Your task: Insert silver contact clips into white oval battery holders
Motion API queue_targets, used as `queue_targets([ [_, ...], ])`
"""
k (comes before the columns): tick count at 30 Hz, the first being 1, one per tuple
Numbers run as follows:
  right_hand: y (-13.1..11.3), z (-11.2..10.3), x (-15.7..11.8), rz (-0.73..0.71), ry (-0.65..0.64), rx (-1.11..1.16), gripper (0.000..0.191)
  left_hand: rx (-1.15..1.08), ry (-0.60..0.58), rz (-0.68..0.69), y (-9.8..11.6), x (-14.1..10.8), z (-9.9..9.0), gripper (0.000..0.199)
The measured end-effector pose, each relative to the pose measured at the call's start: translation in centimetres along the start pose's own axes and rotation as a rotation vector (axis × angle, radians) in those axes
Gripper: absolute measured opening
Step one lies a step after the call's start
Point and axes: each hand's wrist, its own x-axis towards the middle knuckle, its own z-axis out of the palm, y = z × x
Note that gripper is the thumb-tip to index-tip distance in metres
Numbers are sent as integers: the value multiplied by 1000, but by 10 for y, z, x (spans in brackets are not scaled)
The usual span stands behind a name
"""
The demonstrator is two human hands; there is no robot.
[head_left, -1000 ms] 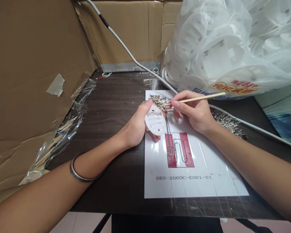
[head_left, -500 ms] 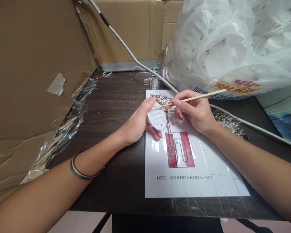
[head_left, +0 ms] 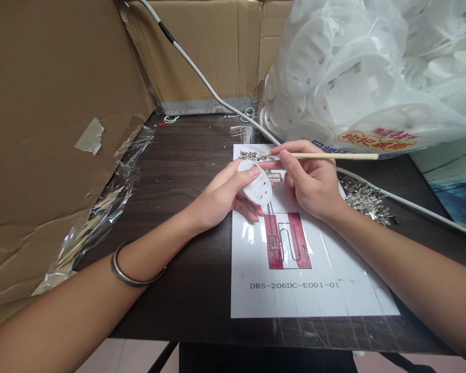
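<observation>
My left hand (head_left: pixel 227 191) grips a white round plastic disc (head_left: pixel 259 187), thumb across its face and fingers beneath; small slots show in the disc. Between the thumb and fingers of my right hand (head_left: pixel 312 178) is a thin wooden stick (head_left: pixel 341 156), nearly level. Its tip is over a small heap of metal parts (head_left: pixel 252 155) just behind the disc. Under both hands lies a glossy white sheet (head_left: pixel 256 300) with a red and white printed diagram (head_left: pixel 289 241).
A clear bag of white discs (head_left: pixel 334 77) fills the back right. More metal parts (head_left: pixel 368 199) are piled right of the sheet. A white cable (head_left: pixel 213 88) crosses the dark table (head_left: pixel 170 171). Cardboard walls (head_left: pixel 50 103) stand at left and back.
The stick's tip has moved from the disc's edge back to the metal heap, and the stick now lies flatter. The disc has turned, and my left thumb has slid across its face.
</observation>
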Motion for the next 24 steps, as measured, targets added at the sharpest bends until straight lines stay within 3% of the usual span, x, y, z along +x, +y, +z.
queue_targets([
  [5, 1, -6, -5, -105, -155, -115, 20, 15, 30, 12, 0, 2, 2, 75],
  [9, 4, -11, -5, -132, -271, -125, 45, 24, -39, 12, 0, 2, 0, 76],
  [13, 5, -13, -2, -222, -334, -170, 51, 47, -142, 30, 2, 2, -8, 86],
  [15, 6, -14, -2, -263, -334, -197, 51, 67, -253, 34, 5, 3, -11, 82],
  [18, 9, -14, -2, -336, -351, -208, 55, 158, -354, 83, 10, 3, -14, 57],
  [20, 12, -14, -2, -363, -380, -222, 59, 225, -333, 118, 13, 3, -14, 51],
  [24, 15, -14, -1, -366, -440, -241, 66, 262, -284, 159, 13, 4, -14, 62],
])
